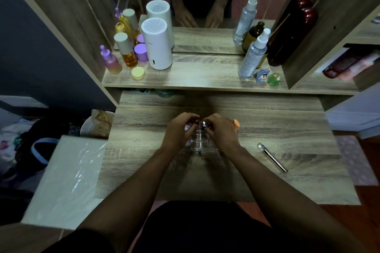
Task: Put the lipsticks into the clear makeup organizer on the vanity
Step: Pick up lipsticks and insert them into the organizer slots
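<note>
The clear makeup organizer [197,142] stands in the middle of the vanity top, with its grid of cells showing between my hands. My left hand [179,132] curls over its left side, fingers closed on a dark red lipstick [192,123]. My right hand [222,132] covers its right side and pinches a lipstick with a silver end [205,123] above the cells. A peach-coloured tube tip [236,123] pokes out behind my right hand. How many lipsticks sit in the cells is hidden by my hands.
A slim silver pen-like stick [272,157] lies to the right on the vanity top [287,139]. The raised shelf behind holds a white cylinder [157,44], bottles and jars [125,51], a spray bottle [254,53] and two small figurines [268,77]. A plastic-wrapped box [65,178] sits left.
</note>
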